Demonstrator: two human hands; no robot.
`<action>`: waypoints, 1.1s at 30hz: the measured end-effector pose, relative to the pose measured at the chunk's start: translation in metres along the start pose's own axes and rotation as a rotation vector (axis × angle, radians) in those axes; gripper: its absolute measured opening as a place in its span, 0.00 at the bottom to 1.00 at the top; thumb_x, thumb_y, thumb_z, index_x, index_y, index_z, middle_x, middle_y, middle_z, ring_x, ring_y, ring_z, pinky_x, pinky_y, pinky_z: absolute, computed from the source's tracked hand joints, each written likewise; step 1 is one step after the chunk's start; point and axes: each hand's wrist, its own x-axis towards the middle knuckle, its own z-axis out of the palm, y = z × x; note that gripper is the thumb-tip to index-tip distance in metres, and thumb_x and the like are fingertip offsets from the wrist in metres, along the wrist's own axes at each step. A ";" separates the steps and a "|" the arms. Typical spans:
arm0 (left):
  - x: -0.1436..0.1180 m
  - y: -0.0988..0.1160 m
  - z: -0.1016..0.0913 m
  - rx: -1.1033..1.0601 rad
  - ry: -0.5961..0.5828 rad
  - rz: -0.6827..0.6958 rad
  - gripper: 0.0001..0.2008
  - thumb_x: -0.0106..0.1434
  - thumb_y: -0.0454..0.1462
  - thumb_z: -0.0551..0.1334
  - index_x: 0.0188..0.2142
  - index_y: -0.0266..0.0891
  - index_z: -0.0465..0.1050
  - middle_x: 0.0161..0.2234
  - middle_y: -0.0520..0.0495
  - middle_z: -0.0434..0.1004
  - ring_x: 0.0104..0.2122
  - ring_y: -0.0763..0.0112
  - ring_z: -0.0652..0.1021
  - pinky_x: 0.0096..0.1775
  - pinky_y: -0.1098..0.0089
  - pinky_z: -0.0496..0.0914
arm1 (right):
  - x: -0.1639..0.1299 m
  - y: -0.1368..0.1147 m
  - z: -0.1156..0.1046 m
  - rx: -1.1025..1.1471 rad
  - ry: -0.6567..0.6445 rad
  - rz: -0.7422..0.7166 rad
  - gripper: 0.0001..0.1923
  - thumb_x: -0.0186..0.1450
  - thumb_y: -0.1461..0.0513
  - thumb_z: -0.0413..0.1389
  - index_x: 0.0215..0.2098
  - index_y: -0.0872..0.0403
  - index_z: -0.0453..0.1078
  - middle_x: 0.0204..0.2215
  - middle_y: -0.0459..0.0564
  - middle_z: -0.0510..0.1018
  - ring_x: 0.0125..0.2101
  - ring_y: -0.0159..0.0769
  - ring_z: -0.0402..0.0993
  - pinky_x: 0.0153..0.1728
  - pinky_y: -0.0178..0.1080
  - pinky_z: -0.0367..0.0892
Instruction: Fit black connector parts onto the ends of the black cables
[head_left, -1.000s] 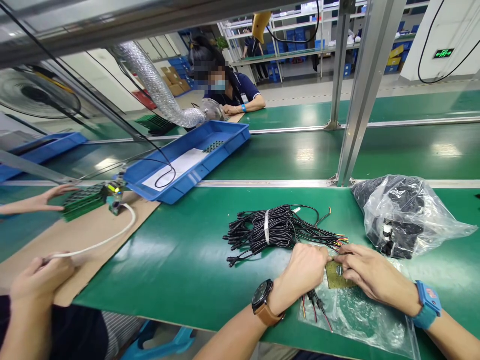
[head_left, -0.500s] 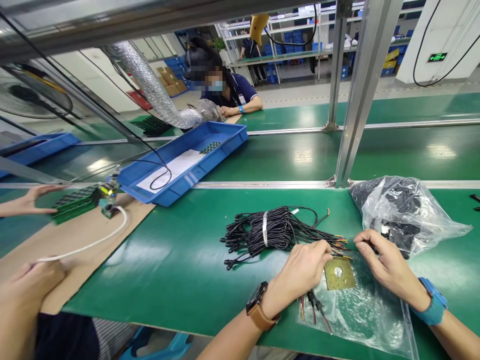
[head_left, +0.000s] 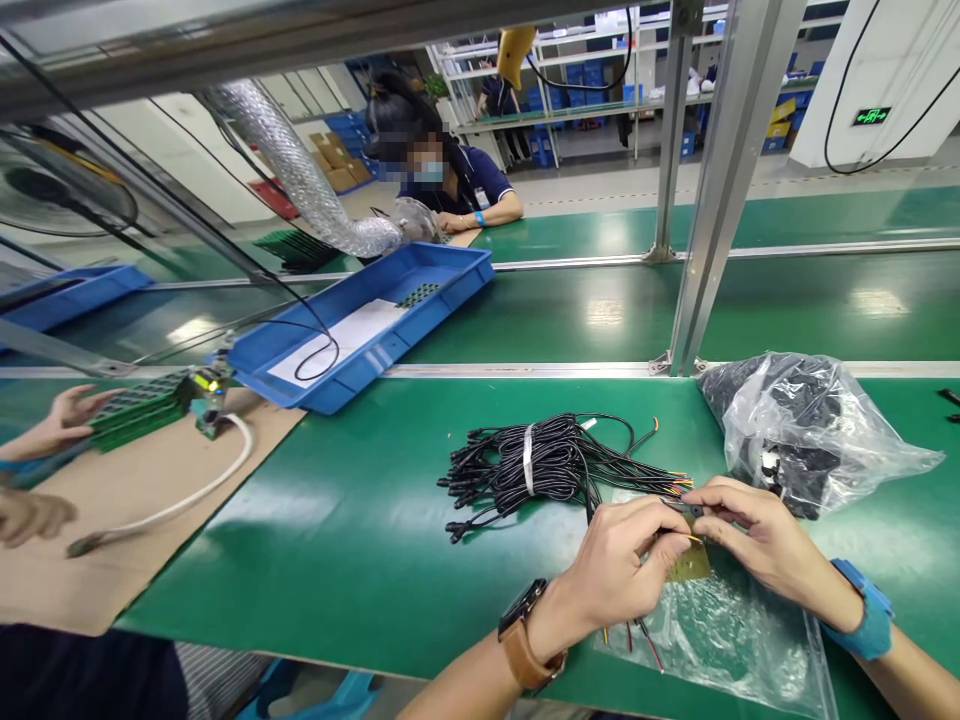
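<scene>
Setting: an electronics assembly factory, production-line hall. Evidence recorded: long green anti-static work surface with a green conveyor belt running beyond it; bare aluminium frame posts rising from the bench rail; a shallow blue plastic parts tray at far left; a ribbed silver extraction hose hanging above it; a tied bundle of black wire leads near centre; a stack of green circuit boards at left; a seated co-worker in a dark blue uniform across the belt; metal storage racks with blue bins at the far wall.
</scene>
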 end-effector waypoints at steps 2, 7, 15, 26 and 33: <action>0.000 -0.001 0.001 0.031 0.043 -0.001 0.09 0.71 0.34 0.58 0.35 0.37 0.75 0.27 0.48 0.78 0.26 0.72 0.76 0.31 0.72 0.69 | 0.000 -0.004 0.002 0.005 -0.036 -0.028 0.10 0.73 0.60 0.56 0.49 0.51 0.77 0.37 0.51 0.80 0.37 0.36 0.78 0.38 0.37 0.76; -0.001 -0.003 0.008 0.114 0.069 0.003 0.08 0.70 0.33 0.58 0.35 0.37 0.75 0.29 0.48 0.80 0.27 0.73 0.77 0.31 0.72 0.68 | -0.003 -0.006 0.006 0.044 -0.060 -0.035 0.09 0.73 0.62 0.56 0.50 0.51 0.76 0.43 0.53 0.82 0.43 0.38 0.79 0.44 0.39 0.76; -0.003 -0.009 0.008 0.210 0.053 -0.006 0.09 0.71 0.34 0.57 0.36 0.38 0.75 0.29 0.49 0.80 0.28 0.73 0.78 0.31 0.72 0.68 | -0.005 -0.009 0.007 0.012 0.027 -0.012 0.10 0.72 0.61 0.57 0.49 0.51 0.78 0.41 0.53 0.83 0.39 0.39 0.81 0.42 0.40 0.79; -0.004 -0.013 0.008 0.401 -0.040 0.082 0.12 0.72 0.34 0.54 0.34 0.38 0.73 0.27 0.51 0.75 0.26 0.74 0.75 0.28 0.70 0.63 | -0.003 -0.009 0.007 -0.046 0.017 -0.113 0.14 0.73 0.64 0.57 0.55 0.49 0.75 0.40 0.51 0.82 0.38 0.37 0.80 0.40 0.37 0.78; -0.003 -0.014 0.007 0.447 -0.089 0.069 0.14 0.73 0.34 0.53 0.32 0.38 0.73 0.26 0.51 0.73 0.25 0.73 0.73 0.27 0.70 0.62 | -0.003 -0.007 0.007 -0.208 -0.010 -0.216 0.18 0.75 0.65 0.52 0.61 0.50 0.69 0.41 0.53 0.80 0.39 0.39 0.79 0.38 0.41 0.78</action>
